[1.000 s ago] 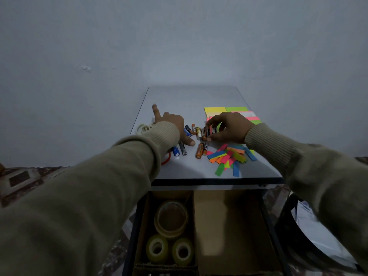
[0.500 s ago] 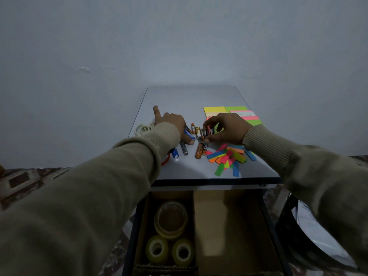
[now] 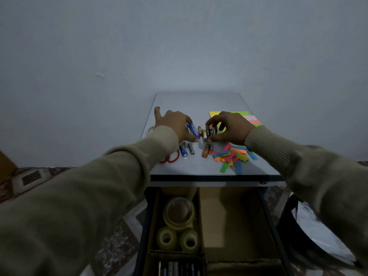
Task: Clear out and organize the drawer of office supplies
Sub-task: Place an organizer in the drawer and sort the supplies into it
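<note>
Lying mid-worktop (image 3: pixel 199 102), mixed batteries (image 3: pixel 205 151) scatter between both hands. Left hand (image 3: pixel 175 124) now grips a blue battery (image 3: pixel 193 130) it lifted; right hand (image 3: pixel 231 126), at 3 o'clock, still pinches black-orange batteries (image 3: pixel 211 132).

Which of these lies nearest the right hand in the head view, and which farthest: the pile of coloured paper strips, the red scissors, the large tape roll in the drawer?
From the right hand:
1. Coloured paper strips, just below it.
2. Red scissors, across on the left.
3. Large tape roll, down in the drawer.
</note>
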